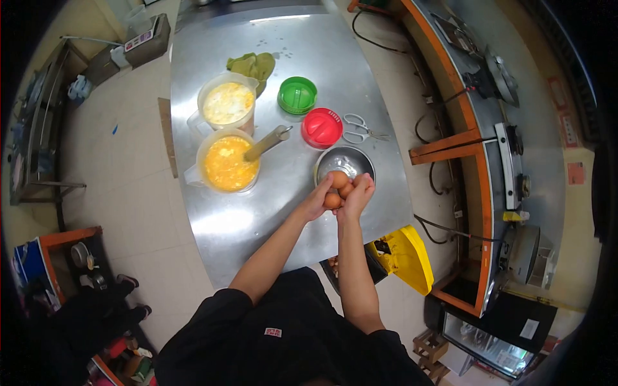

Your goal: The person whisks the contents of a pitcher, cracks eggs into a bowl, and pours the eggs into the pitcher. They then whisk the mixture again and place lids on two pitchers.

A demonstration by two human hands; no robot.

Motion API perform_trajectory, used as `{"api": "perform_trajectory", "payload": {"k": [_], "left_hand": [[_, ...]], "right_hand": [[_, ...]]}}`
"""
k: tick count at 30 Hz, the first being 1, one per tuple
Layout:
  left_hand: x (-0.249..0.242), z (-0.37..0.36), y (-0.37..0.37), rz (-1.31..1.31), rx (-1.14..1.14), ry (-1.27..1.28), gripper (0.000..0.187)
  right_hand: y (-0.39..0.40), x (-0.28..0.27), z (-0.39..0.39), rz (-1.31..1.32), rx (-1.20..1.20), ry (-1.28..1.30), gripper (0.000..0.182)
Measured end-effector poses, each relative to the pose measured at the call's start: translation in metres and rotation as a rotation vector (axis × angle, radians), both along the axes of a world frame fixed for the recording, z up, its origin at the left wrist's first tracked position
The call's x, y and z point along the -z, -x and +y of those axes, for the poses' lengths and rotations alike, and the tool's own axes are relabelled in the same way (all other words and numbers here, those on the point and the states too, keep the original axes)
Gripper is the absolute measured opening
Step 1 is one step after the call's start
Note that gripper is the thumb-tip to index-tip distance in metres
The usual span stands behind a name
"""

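Over the near edge of a steel bowl (351, 157), my two hands come together around several brown eggs (337, 179). My left hand (314, 204) curls about the eggs from the left. From the other side my right hand (358, 197) closes round them. Three eggs show between the palms; any others are hidden by the fingers. Just beyond the bowl lie a red lid-like container (322, 128) and white-handled scissors (358, 134). To the left stands a jug of beaten egg (226, 164) with a whisk-like tool, its handle (265, 144) leaning out over the rim.
A second jug (226, 104) of egg mixture stands farther back, beside a green cloth (253, 67) and a green container (297, 95). Below the steel table (225, 235), at right, is a bin with an open yellow lid (412, 258) and eggshells inside. Stoves (512, 166) line the right wall.
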State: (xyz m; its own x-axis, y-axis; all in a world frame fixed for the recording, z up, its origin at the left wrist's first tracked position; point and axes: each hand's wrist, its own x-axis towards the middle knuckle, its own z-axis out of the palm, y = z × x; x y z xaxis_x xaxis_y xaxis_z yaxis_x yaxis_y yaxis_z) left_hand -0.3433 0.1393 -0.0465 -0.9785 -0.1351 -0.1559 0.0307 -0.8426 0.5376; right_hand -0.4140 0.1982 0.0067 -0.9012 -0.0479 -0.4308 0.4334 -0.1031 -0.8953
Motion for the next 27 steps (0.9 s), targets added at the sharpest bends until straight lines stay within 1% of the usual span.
{"api": "perform_trajectory", "payload": {"k": [2, 5, 6, 8, 9, 11, 12, 14, 15, 17, 18, 19, 22, 23, 26, 27], "left_hand": [[-0.004, -0.003, 0.002, 0.019, 0.020, 0.044, 0.070], [-0.013, 0.000, 0.002, 0.025, -0.030, 0.074, 0.070], [-0.005, 0.001, 0.001, 0.022, -0.009, 0.017, 0.069], [0.018, 0.001, 0.002, 0.018, 0.033, -0.097, 0.068], [0.015, 0.001, 0.000, 0.047, -0.007, -0.170, 0.067], [0.000, 0.000, -0.004, 0.108, -0.087, -0.318, 0.066], [-0.003, 0.001, -0.005, 0.085, -0.118, -0.344, 0.065], [-0.009, 0.001, -0.006, 0.041, -0.186, -0.394, 0.064], [-0.011, 0.000, -0.009, 0.051, -0.180, -0.382, 0.063], [-0.012, -0.002, -0.020, 0.070, -0.166, -0.361, 0.062], [-0.011, -0.003, -0.024, 0.063, -0.157, -0.356, 0.062], [-0.009, -0.003, -0.030, 0.056, -0.147, -0.353, 0.062], [-0.008, -0.004, -0.044, 0.035, -0.174, -0.354, 0.062], [-0.009, -0.002, -0.047, 0.031, -0.186, -0.360, 0.062], [-0.008, -0.002, -0.055, 0.018, -0.188, -0.360, 0.062], [-0.009, -0.001, -0.057, 0.006, -0.189, -0.345, 0.062]], "right_hand": [[0.001, -0.002, 0.000, -0.010, 0.043, 0.029, 0.039], [0.000, -0.008, 0.007, -0.050, -0.023, 0.052, 0.044], [0.000, -0.009, 0.008, -0.064, -0.044, 0.059, 0.045], [0.006, 0.005, 0.008, -0.035, -0.058, 0.128, 0.042], [0.010, 0.016, 0.010, -0.021, -0.063, 0.162, 0.040], [0.025, 0.050, 0.020, -0.124, -0.102, 0.319, 0.034], [0.028, 0.059, 0.024, -0.177, -0.121, 0.394, 0.031], [0.021, 0.025, 0.016, -0.139, -0.084, 0.298, 0.024], [0.017, 0.012, 0.011, -0.121, -0.065, 0.251, 0.021], [0.038, 0.030, 0.025, -0.099, -0.275, 0.212, 0.019], [0.042, 0.024, 0.025, -0.086, -0.381, 0.192, 0.019], [0.044, 0.007, 0.027, -0.118, -0.487, -0.050, 0.014], [0.067, 0.040, 0.038, 0.443, -0.796, -0.389, 0.014], [0.082, 0.061, 0.044, 0.467, -0.858, -0.454, 0.019], [0.082, 0.049, 0.043, 0.872, -0.964, -0.710, 0.021], [0.082, 0.046, 0.043, 0.808, -1.001, -0.728, 0.023]]}}
